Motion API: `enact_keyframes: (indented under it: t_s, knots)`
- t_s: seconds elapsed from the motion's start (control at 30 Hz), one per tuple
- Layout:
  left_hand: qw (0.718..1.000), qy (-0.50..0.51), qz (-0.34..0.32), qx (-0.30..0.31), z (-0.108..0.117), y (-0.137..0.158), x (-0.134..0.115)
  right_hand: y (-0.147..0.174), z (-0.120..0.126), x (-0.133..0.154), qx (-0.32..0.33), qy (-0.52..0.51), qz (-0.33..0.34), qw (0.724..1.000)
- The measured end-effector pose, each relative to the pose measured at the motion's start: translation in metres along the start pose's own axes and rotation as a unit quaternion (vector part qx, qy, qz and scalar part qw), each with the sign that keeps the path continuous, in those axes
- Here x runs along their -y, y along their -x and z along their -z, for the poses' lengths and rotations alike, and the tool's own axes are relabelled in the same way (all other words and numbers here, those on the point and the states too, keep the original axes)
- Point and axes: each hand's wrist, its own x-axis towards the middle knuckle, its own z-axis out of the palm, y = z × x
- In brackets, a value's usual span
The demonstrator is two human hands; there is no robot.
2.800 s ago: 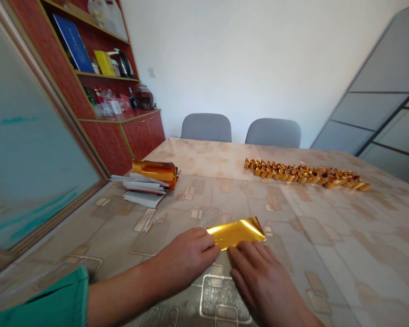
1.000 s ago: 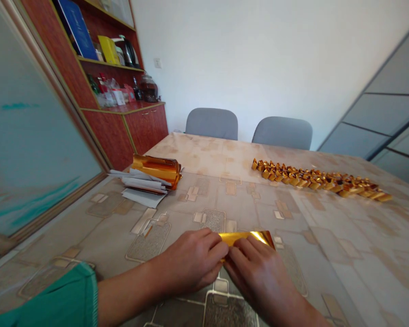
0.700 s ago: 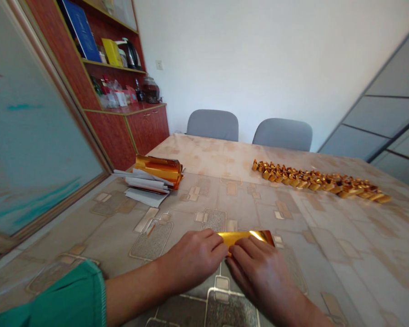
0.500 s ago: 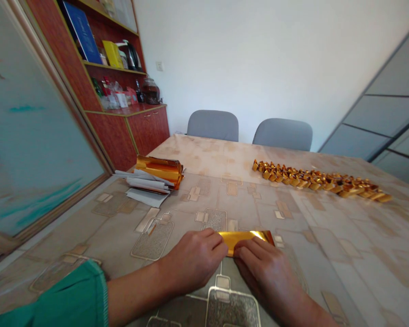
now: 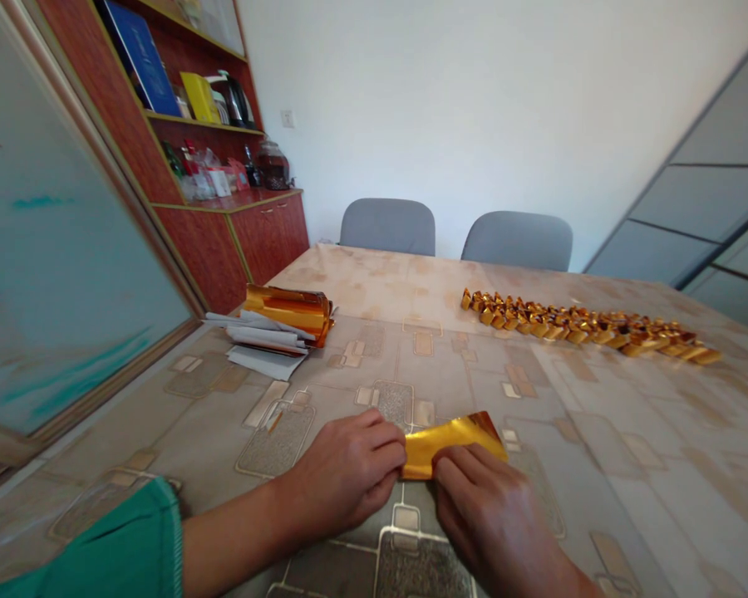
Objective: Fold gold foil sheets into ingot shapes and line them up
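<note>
A folded strip of shiny gold foil paper (image 5: pixel 433 443) lies between my hands near the front of the table. My left hand (image 5: pixel 352 465) is closed on its left end, fingers curled over it. My right hand (image 5: pixel 489 502) pinches its lower edge right of the middle; the thumb is mostly hidden. The strip's right end stands raised and slightly bent. At the far right of the table, several small folded gold pieces (image 5: pixel 589 322) sit in long rows. A stack of gold foil sheets (image 5: pixel 290 307) with grey-white backs lies curled at the left.
A patterned tablecloth (image 5: pixel 361 365) covers the table. Two grey chairs (image 5: pixel 386 224) stand at its far side against the white wall. On the left are a red-brown cabinet (image 5: pixel 271 237) with shelves and a frosted glass door (image 5: pixel 68 249).
The foil strip looks wider, its right end lifted and bent upward. My right hand has moved slightly down, and my left hand slightly left.
</note>
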Motion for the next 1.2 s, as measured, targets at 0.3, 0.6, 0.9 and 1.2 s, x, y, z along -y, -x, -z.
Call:
enact_keyframes:
  t_s: [0.3,0.6,0.9,1.2]
  knots:
    - [0.995,0.070,0.071,-0.029,-0.009,-0.007,0.001,-0.007,0.004,0.000,0.037,-0.078,-0.081,0.993]
    - [0.983,0.131,0.116,-0.057,-0.008,-0.009,0.004,-0.006,-0.009,-0.007,0.005,-0.080,-0.116,0.990]
    - [0.984,0.124,0.109,-0.062,-0.012,-0.011,0.006,-0.006,-0.013,-0.010,0.003,-0.021,-0.101,0.995]
    - [0.990,0.090,0.093,-0.055,-0.013,-0.011,0.009,-0.005,-0.018,-0.011,0.003,0.025,-0.099,0.995]
